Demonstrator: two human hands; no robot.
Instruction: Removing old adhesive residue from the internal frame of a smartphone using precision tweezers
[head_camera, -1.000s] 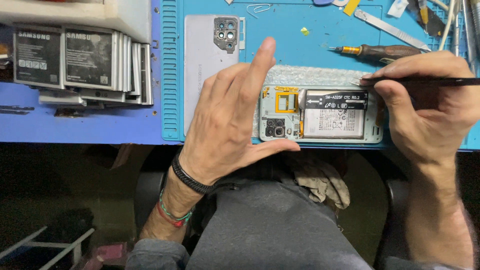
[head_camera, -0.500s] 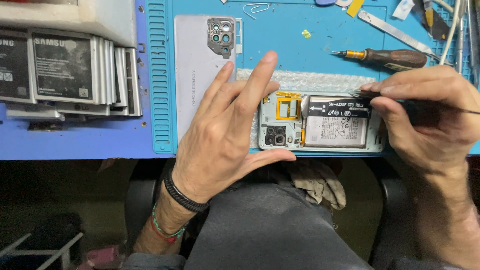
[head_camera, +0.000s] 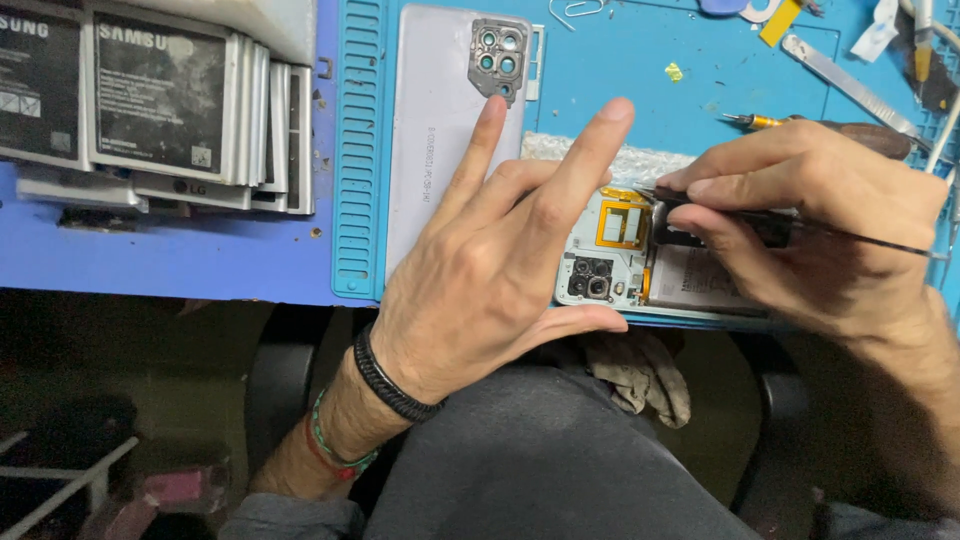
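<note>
- Now the left hand (head_camera: 490, 290), fingers spread, steadies the opened phone (head_camera: 625, 250) at centre frame.
- Right hand (head_camera: 820, 230) pinches a thin black tool (head_camera: 800, 222) — prying inside; next likely calls for gentle leverage.

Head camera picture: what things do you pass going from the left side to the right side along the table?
Stack of flat black-and-grey phone batteries → pale grey phone back cover with camera cutout → left hand → opened phone with orange flex part → right hand holding a thin black tool.
</note>
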